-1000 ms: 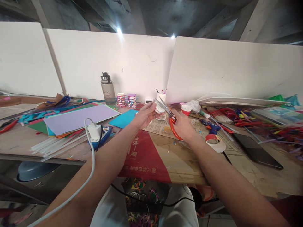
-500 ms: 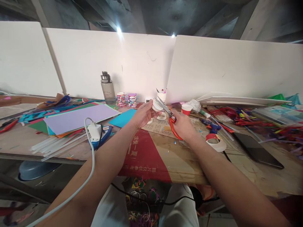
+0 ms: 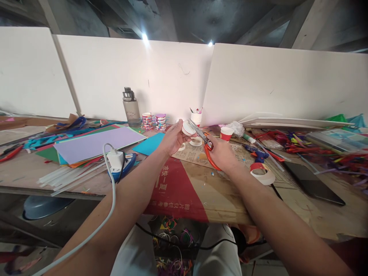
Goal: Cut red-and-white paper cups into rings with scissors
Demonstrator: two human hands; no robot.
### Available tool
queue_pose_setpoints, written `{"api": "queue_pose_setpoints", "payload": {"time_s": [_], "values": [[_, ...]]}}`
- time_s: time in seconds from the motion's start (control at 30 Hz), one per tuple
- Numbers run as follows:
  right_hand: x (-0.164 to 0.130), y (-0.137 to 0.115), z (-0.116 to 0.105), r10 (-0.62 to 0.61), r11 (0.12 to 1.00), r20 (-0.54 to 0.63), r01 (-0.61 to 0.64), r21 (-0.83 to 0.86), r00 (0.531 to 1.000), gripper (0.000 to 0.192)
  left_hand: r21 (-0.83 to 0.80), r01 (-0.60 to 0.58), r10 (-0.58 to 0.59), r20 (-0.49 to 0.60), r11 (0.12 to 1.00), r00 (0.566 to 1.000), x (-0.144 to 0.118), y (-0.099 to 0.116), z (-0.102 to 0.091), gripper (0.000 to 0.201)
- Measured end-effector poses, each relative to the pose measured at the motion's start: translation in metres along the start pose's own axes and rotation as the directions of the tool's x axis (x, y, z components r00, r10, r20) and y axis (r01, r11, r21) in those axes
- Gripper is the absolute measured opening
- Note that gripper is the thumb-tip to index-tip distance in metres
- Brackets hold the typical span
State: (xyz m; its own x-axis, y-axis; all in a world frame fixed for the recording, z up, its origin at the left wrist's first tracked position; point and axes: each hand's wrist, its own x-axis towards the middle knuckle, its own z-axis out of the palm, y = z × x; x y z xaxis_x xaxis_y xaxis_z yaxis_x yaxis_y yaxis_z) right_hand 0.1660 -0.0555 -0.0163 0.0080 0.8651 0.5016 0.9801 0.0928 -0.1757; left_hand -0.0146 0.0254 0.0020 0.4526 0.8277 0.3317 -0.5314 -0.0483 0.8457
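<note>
Cardboard (image 3: 227,199) below scissors (image 3: 201,133), cluttered tabletop (image 3: 20,168), white panels (image 3: 115,69), dark ceiling (image 3: 195,21)

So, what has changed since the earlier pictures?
The left hand and the white round piece it holds have shifted slightly left and up, uncovering more of the white ring below. Nothing was grasped or released: the right hand keeps the orange-handled scissors. The red paper cup stayed put.

Prob. craft wkshp: bench (image 3: 17,172) w/ col. paper (image 3: 97,145), scissors (image 3: 206,139), tape roll (image 3: 267,178); concrete beams (image 3: 306,27).
</note>
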Motion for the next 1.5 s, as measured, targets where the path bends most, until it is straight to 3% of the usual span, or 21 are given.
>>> {"api": "queue_pose_setpoints", "payload": {"time_s": [0.53,0.7,0.9,1.2,1.5], "values": [[-0.0015,-0.0043,-0.0046,0.000,0.999,0.029,0.002,-0.043,1.000,0.040,-0.008,0.112,-0.112,-0.019,0.994,0.993,-0.0013,0.0093,0.0040,0.052],[-0.0011,-0.0059,-0.0061,0.048,0.999,0.073,-0.046,-0.020,0.996,0.039,-0.048,0.097,-0.098,-0.031,0.994,0.995,-0.0011,0.0074,0.0050,0.053],[-0.0003,-0.0016,-0.0037,0.002,1.000,0.033,-0.003,0.016,0.999,0.041,-0.057,0.073,-0.074,-0.016,0.996,0.997,-0.0034,0.0022,0.0051,0.042],[0.0001,-0.0033,-0.0029,-0.009,0.998,0.036,0.011,-0.060,0.999,0.035,-0.043,0.114,-0.112,0.032,0.993,0.993,-0.0009,-0.0004,-0.0012,0.047],[-0.0026,-0.0045,-0.0027,-0.003,0.996,0.030,0.005,-0.085,1.000,0.042,-0.048,0.167,-0.168,-0.009,0.985,0.986,-0.0043,0.0081,0.0076,0.056]]}}
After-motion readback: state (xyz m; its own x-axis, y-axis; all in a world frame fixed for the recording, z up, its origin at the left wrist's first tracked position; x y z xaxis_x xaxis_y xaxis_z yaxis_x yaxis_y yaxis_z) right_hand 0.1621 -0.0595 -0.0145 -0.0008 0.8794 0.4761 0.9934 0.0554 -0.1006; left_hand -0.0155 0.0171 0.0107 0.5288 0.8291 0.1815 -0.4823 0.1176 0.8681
